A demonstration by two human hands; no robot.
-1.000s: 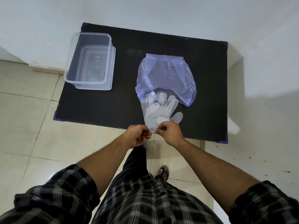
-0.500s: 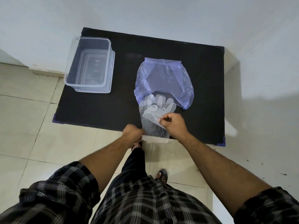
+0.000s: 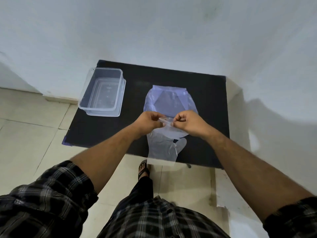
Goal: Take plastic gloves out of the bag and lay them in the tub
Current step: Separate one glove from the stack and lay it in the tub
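A clear plastic glove (image 3: 162,148) hangs from both my hands above the black table (image 3: 106,127); its cuff end drops past the table's near edge. My left hand (image 3: 148,123) and my right hand (image 3: 187,123) each pinch the glove's upper end between thumb and fingers, close together. Behind them the pale purple plastic bag (image 3: 169,100) lies flat on the table. The clear plastic tub (image 3: 103,92) stands with nothing in it at the table's back left corner.
A white wall runs behind the table and along its right side. Beige floor tiles (image 3: 30,134) spread to the left. My sandalled foot (image 3: 144,169) shows under the table's near edge.
Both hands have lifted up and away from the table edge with the glove, whose fingers have come out of the bag's mouth. The glove now hangs instead of lying flat.
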